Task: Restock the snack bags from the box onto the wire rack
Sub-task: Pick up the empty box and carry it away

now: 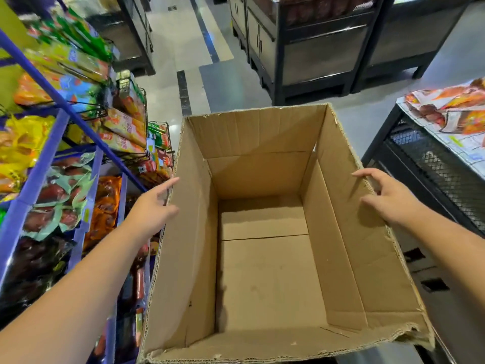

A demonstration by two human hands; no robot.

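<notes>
Snack bags (123,130) fill the wire rack (126,111), the left hand (154,206) and right hand (385,198) flank the empty box (262,143), each grip spread, holding nothing, so restocking looks finished; taking the box by both walls likely follows.

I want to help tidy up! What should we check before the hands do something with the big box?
1. Cardboard box emptied: ok, only its bare bottom shows.
2. Left hand ready: ok, fingers straight beside the left wall; whether it touches, cannot tell.
3. Right hand ready: ok, loosely open over the right wall, gripping nothing.
4. Both hands holding the box: not ok.
5. Box edges sound: not ok, the near right corner is torn.
6. Wire rack stocked: ok, snack bags sit in it.
</notes>
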